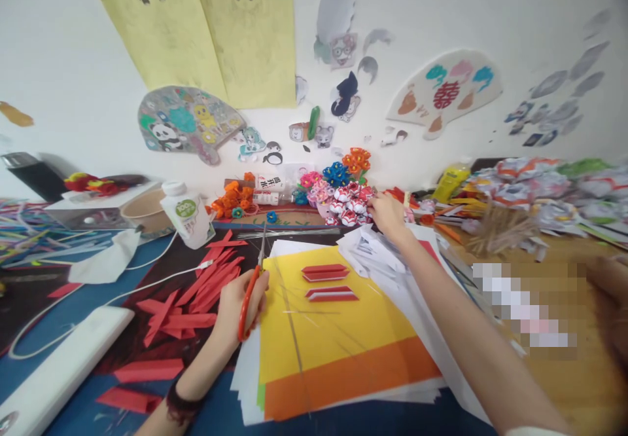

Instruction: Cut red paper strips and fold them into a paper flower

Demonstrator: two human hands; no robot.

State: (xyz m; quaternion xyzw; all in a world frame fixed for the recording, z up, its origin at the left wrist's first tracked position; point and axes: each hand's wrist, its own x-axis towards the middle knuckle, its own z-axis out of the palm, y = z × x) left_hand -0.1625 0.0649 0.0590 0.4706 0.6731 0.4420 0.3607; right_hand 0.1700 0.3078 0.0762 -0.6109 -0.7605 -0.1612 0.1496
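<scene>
Orange-handled scissors (244,315) are in my left hand (234,297), with the blades pointing away from me and up. My right hand (388,215) reaches to the back, at the edge of a bunch of red-and-white paper flowers (349,204); its fingers are blurred, and whether they grip anything is unclear. Between my arms lies a stack of paper with a yellow sheet (284,285) on top and an orange sheet (353,374) showing below. Two folded red strips with white edges (332,294) and some thin wires rest on the yellow sheet. Crumpled white paper (375,259) sits below my right hand.
Folded red paper pieces (196,318) are heaped at left, near a white bottle (186,217), a white power strip (73,364) and its cable. Blue and orange paper flowers (336,174) stand against the wall. Paper bundles (530,187) and another person's hand (608,285) are at right.
</scene>
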